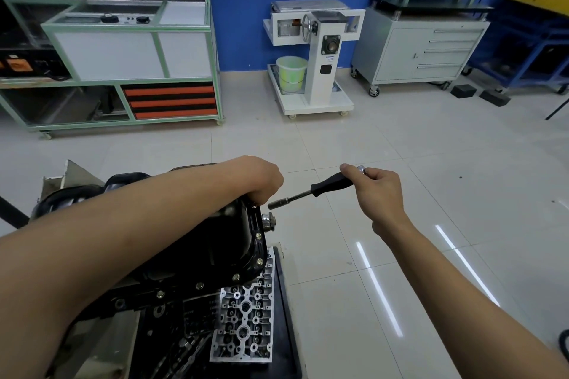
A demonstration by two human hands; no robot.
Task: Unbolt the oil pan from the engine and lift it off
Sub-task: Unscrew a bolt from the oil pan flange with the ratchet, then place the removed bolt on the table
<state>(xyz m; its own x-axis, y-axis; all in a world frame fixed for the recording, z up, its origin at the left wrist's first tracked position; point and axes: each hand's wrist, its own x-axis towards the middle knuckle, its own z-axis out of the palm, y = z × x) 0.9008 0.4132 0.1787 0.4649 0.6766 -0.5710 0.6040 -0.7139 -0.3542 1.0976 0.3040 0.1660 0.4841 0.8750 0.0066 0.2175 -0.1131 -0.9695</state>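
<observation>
The black oil pan (224, 240) sits bolted on the upturned engine at lower left, with several bolts (236, 277) showing along its near flange. My left hand (261, 178) reaches across the pan and curls over its far right corner; what its fingertips hold is hidden. My right hand (378, 190) grips the black handle of a socket driver (308, 192), held in the air to the right of the pan. The driver's metal socket tip points at the corner just under my left hand.
A silver cylinder head (246, 320) lies on the black tray under the engine. A drain plug (268, 221) sticks out of the pan's right wall. Across the tiled floor stand a green-framed bench (123, 39), a white engine stand (317, 55) and a grey drawer cabinet (421, 52).
</observation>
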